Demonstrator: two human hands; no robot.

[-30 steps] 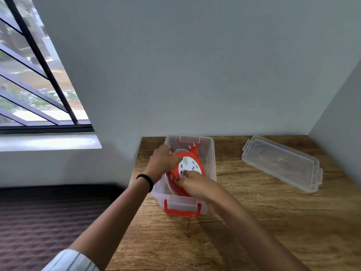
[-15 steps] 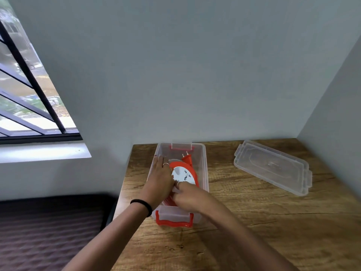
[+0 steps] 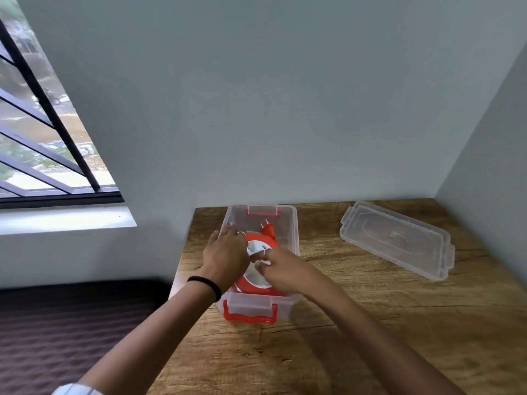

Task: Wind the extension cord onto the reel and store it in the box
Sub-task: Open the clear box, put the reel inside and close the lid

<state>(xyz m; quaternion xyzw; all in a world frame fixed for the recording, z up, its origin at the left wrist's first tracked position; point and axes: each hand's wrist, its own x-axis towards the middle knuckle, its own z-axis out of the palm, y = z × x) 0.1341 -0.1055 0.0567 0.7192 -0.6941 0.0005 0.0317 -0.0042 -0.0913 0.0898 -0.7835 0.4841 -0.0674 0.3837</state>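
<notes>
Reel point(image 3: 258, 253) now lower inside box point(image 3: 291, 223), both hands point(image 3: 225, 256) point(image 3: 281, 267) still grasping it.

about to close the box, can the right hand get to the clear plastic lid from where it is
Probably yes. The clear plastic lid lies apart on the wooden table on the right hand's own side, with only bare tabletop between; the hand must first leave the orange cord reel.
</notes>
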